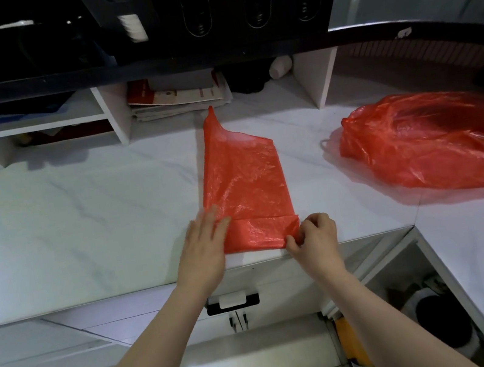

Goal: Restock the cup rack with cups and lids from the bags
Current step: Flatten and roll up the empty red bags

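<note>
A flattened, empty red plastic bag point(243, 180) lies on the white marble counter point(79, 217), its near end folded over at the counter's front edge. My left hand point(205, 247) presses flat on the bag's near left corner with straight fingers. My right hand point(315, 240) pinches the folded near right corner. A second red bag point(438, 140), bulging with dark contents, sits at the right. The black cup rack point(205, 10) stands above on a dark ledge, with white cup stacks point(133, 28) in its left slots; several right slots look dark.
White shelf cubbies point(41, 124) at the back hold papers point(175, 98), a dark bundle and a white bottle point(280, 66). The counter turns a corner along the right. Below are a drawer with a black handle point(231, 302), floor tiles, my shoes and a bin.
</note>
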`<action>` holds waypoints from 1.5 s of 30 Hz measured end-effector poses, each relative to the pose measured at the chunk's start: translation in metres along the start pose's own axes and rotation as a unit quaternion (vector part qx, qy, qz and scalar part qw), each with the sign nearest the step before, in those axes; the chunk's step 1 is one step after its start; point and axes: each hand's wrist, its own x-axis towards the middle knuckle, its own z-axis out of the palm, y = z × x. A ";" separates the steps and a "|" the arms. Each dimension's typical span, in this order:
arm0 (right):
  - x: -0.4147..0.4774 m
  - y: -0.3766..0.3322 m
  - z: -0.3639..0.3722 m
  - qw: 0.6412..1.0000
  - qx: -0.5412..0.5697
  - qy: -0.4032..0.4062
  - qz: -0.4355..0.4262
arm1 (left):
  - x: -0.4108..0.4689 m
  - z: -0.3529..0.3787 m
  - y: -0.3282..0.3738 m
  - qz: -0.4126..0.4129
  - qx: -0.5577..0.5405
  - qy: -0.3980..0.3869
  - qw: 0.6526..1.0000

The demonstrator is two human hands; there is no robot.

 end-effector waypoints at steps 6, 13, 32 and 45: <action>-0.002 -0.003 -0.004 1.000 -0.017 -0.017 0.005 | 0.000 0.019 0.001 0.086 0.073 -0.142 0.983; -0.012 -0.040 0.003 0.977 -0.139 -0.053 -0.153 | 0.000 0.022 0.002 0.084 0.094 -0.155 0.980; -0.012 -0.010 0.004 0.948 -0.196 -0.176 -0.179 | -0.011 0.018 -0.002 0.065 0.073 -0.145 0.985; -0.011 0.006 -0.025 0.988 -0.013 -0.052 -0.143 | -0.038 -0.006 -0.016 -0.101 -0.218 0.061 0.969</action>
